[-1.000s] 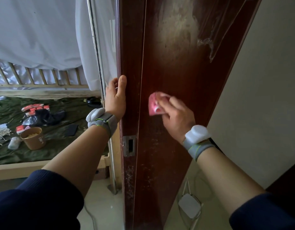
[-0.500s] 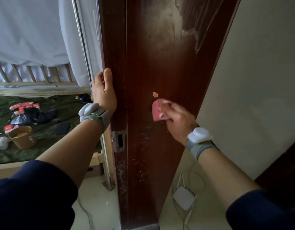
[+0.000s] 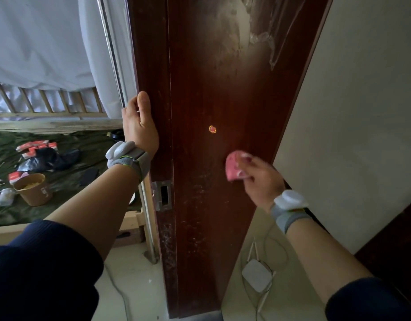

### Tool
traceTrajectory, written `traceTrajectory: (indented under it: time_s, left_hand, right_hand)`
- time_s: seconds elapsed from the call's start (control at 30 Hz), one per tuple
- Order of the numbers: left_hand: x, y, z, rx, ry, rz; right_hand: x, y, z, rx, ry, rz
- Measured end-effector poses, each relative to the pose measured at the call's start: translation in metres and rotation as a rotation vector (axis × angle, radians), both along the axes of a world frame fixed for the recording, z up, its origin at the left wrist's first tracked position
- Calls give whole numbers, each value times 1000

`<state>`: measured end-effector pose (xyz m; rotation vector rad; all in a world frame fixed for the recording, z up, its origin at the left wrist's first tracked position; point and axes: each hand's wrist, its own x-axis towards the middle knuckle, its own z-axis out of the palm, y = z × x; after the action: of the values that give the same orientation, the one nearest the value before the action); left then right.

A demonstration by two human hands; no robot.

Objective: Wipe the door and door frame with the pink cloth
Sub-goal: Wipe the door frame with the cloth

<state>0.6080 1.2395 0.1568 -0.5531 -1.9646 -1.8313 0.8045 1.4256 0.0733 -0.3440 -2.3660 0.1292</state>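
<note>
Roughly midway, I'd judge: R hand (image 3: 257,179) pinches pink cloth (image 3: 232,169) on door frame (image 3: 200,89); L hand (image 3: 139,128) grips its edge; dusty smears (image 3: 223,42) up top, specks (image 3: 200,205) below to do.

Slid the pink cloth (image 3: 232,169) down and right on the door (image 3: 211,77), off the little sticker (image 3: 213,129).

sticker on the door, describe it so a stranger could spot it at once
Find the tall dark red-brown door in the middle of the view. On its broad face, above the pink cloth held by the right hand, sits a tiny sticker. It is the only bright yellow-and-pink spot; the other marks are pale scuffs.
</note>
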Motion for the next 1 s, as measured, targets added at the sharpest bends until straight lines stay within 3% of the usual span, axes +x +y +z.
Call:
traceTrajectory:
  time_s: [0.07,0.1,0.17,0.27,0.37,0.43,0.53,0.6,0.63,0.73,0.8,0.9,1.0]
  left_hand:
    - [0,0,0,0,2,1]
    - [0,0,0,-4,5,1]
    - [0,0,0,-6,10,1]
    - [0,0,1,2,9,-3]
    - [-1,2,-1,1,1,-3]
    - [-1,2,-2,3,2,1]
    - [-2,1,-1,1,-4,1]
    - [-2,1,-1,-8,2,3]
    - [-2,1,-1,-14,1,7]
    - [-3,2,-2,-20,-9,14]
    - [-3,2,-2,-19,-10,15]
    - [-3,2,-2,-27,-26,10]
    - [-2,1,-2,-23,-24,1]
  right_hand:
    - [3,-1,-17,-22,-321,47]
    - [5,-1,-13,-17,-377,71]
    - [7,-1,7,4,-234,122]
    - [5,7,47,45,202,48]
    - [-2,15,51,-32,323,-2]
    - [0,12,20,-16,208,-8]
    - [13,7,-23,-58,-208,0]
    - [19,9,-22,-74,-359,32]
    - [20,11,-12,-47,-316,49]
    - [19,21,29,69,126,8]
    - [17,36,43,84,300,-71]
    - [18,42,19,36,264,-97]
    - [28,35,-24,-55,40,-81]
